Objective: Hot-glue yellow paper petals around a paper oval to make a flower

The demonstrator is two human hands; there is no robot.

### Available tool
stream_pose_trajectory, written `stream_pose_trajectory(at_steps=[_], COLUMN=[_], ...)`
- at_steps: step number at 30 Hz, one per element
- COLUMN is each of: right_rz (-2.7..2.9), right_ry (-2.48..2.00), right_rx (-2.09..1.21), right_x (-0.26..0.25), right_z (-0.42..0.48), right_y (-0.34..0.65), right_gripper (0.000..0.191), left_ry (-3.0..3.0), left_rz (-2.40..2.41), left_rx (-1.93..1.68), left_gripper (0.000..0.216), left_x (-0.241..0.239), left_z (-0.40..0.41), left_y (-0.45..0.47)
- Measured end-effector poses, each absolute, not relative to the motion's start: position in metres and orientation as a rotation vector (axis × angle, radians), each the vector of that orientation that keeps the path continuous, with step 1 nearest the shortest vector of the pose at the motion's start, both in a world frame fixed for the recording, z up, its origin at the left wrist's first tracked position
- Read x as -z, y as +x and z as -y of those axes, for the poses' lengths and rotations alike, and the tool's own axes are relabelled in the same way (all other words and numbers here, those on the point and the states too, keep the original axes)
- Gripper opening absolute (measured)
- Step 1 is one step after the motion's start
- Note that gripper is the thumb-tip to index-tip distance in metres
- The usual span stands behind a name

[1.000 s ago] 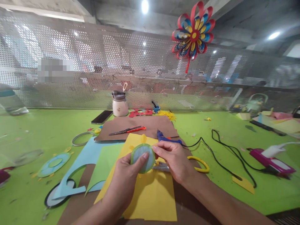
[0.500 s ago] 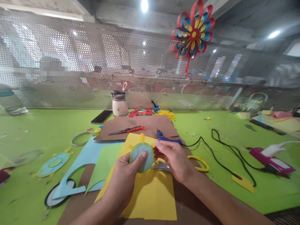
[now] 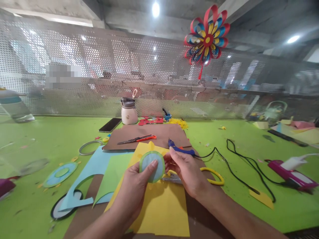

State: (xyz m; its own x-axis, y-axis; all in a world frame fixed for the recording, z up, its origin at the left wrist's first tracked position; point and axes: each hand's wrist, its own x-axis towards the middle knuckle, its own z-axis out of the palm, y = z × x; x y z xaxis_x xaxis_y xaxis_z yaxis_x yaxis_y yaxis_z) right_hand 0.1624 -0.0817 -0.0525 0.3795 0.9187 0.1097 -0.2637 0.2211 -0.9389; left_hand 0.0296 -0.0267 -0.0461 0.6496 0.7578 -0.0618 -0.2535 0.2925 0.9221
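The left hand [image 3: 136, 187] grips a round blue and green disc [image 3: 149, 157], its thumb across the face, above a yellow sheet [image 3: 164, 212] at the near middle of a green table [image 3: 214, 129]. The right hand [image 3: 188, 172] curls at the disc's right edge; whether its fingers pinch anything, I cannot tell. Scissors [image 3: 219, 183] lie partly hidden below it. Just beyond is a blue glue gun [image 3: 183, 150]. A similar rosette [image 3: 53, 177] lies far left.

Perforated screen [image 3: 112, 59] behind green tabletop [image 3: 211, 132]
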Motion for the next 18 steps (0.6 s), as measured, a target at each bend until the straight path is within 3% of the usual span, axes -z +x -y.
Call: stream_pose_trajectory(at_steps=[18], right_rz=[0.860], right_ry=[-1.007], right_rx=[-0.940], right_x=[0.0527], right_z=[0.0840], right_y=[0.1603], right_gripper=[0.035], left_ry=[1.077], left_rz=[-0.564], left_rx=[-0.727], left_gripper=[0.030], left_x=[0.0468], left_z=[0.0277], left_y=[0.0307])
